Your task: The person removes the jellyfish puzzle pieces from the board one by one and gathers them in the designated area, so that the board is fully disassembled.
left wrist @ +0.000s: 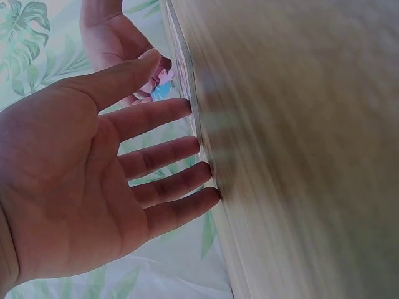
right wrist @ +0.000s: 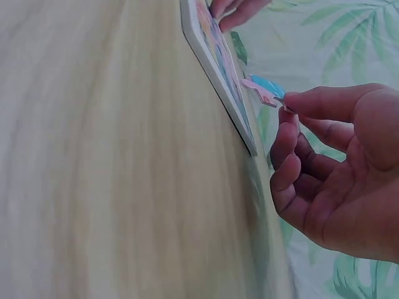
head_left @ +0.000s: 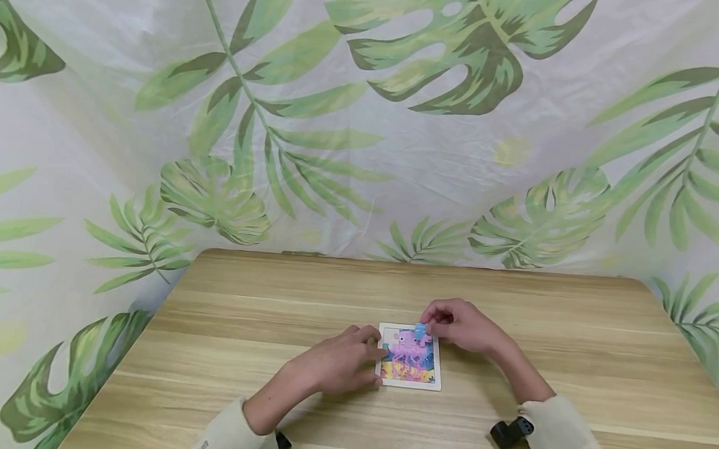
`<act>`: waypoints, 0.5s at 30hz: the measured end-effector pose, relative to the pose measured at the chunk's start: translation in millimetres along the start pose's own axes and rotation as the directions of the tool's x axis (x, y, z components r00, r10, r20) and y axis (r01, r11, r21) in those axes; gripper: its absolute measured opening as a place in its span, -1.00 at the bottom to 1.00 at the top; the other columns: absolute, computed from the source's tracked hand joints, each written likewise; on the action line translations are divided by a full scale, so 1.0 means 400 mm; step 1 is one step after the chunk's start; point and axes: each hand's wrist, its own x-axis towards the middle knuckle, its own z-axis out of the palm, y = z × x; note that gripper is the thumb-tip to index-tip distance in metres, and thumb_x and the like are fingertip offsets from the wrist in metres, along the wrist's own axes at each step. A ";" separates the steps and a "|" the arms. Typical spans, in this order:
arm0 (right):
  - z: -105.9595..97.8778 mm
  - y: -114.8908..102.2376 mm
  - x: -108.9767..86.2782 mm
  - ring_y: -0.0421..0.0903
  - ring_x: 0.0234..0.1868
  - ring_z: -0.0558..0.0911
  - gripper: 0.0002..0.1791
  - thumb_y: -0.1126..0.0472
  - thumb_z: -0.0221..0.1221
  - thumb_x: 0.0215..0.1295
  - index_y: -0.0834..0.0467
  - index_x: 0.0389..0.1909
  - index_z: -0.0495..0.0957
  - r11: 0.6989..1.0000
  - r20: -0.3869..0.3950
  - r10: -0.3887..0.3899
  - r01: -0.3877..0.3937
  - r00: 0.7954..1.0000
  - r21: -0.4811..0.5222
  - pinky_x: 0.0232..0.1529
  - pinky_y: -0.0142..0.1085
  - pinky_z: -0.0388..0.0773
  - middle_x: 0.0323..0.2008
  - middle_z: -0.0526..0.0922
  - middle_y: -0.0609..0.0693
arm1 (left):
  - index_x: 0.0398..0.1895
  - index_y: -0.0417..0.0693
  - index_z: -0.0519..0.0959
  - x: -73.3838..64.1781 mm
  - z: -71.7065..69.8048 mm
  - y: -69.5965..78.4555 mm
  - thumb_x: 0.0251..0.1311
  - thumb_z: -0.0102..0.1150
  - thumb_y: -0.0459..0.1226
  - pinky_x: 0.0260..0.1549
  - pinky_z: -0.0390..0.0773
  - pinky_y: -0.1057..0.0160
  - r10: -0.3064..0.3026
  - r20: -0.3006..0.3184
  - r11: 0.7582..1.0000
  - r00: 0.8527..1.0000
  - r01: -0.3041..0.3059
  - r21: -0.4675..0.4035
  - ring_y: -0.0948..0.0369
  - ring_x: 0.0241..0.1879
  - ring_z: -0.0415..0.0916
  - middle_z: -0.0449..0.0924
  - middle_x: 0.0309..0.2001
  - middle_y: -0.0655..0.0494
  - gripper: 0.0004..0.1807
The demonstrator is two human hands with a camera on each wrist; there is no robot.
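A small jigsaw puzzle (head_left: pixel 409 385) in a white frame lies on the table, its picture pink, blue and yellow. Pale backing shows at the upper left of the picture. Between thumb and index finger my right hand (head_left: pixel 466 325) pinches a blue and pink puzzle piece (right wrist: pixel 265 89), tilted above the frame's upper right part. My left hand (head_left: pixel 343 359) rests at the frame's left side with its fingers spread and fairly straight. In the left wrist view the fingertips (left wrist: pixel 194 144) of that hand touch the frame's edge or the table beside it.
The wood-grain table (head_left: pixel 260 300) has rounded far corners. Behind it hangs a pale cloth (head_left: pixel 348 204) printed with green leaves. A black wrist device (head_left: pixel 512 432) sits at the right sleeve, and another (head_left: pixel 282 443) at the left sleeve.
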 end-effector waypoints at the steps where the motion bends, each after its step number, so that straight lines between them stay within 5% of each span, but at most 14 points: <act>1: -0.003 0.002 -0.003 -0.10 -0.23 0.53 -0.89 0.33 0.24 0.49 0.24 -0.08 0.70 1.000 -0.002 -0.002 0.002 1.000 0.001 -0.28 -0.38 0.54 -0.26 0.66 0.05 | 0.42 0.02 0.63 0.000 0.000 0.000 0.47 0.34 0.00 0.35 0.59 0.00 0.002 -0.001 1.000 1.000 -0.002 0.002 -0.02 0.38 0.47 0.48 0.45 -0.03 -0.45; 15: -0.062 0.050 -0.057 -0.14 -0.20 0.55 -0.87 0.35 0.21 0.50 0.27 -0.06 0.69 1.000 -0.045 0.005 -0.006 0.999 -0.016 -0.21 -0.38 0.54 -0.22 0.69 0.07 | 0.44 0.04 0.62 -0.004 0.003 0.002 0.47 0.34 0.01 0.31 0.63 -0.03 -0.008 0.002 1.000 1.000 0.008 0.012 -0.03 0.41 0.46 0.46 0.49 -0.01 -0.44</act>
